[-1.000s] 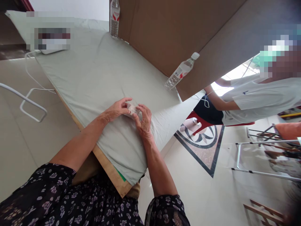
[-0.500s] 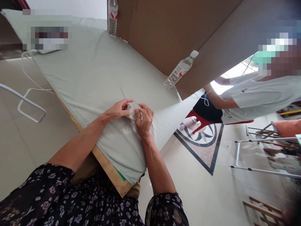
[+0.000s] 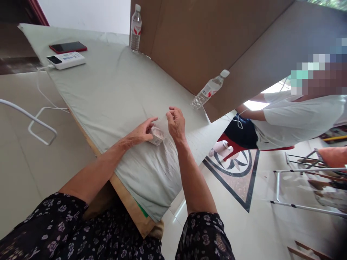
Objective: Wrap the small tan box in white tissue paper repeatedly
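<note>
Here we are, everything read from a clock face centred on the small clear-looking box [image 3: 157,136], which sits on the pale cloth-covered surface [image 3: 108,86], close to the near corner. And the left hand [image 3: 148,130] has it, right there at nine o'clock, thumb along the near side and fingers curled round behind, a narrow grip!

Over at two o'clock, just beside the box and apart from it, the right hand [image 3: 171,115] hangs with its fingers drawn in, thumb and forefinger close together; whether anything thin is pinched there, I cannot tell.

Look out to between one and two: a water bottle [image 3: 208,90], tilted in view, red on its label, cardboard panel [image 3: 195,39] right behind it. Another bottle [image 3: 136,30] stands far off, between eleven and twelve, by the panel's far end.

Swing to ten o'clock and there's a white device [image 3: 67,60] with a small dark screen, cable [image 3: 45,68] plugged in, and a red-edged phone [image 3: 68,47] lying just beyond it. Three o'clock, well apart: a person in a white shirt [image 3: 306,119], on a red seat [image 3: 237,151].
</note>
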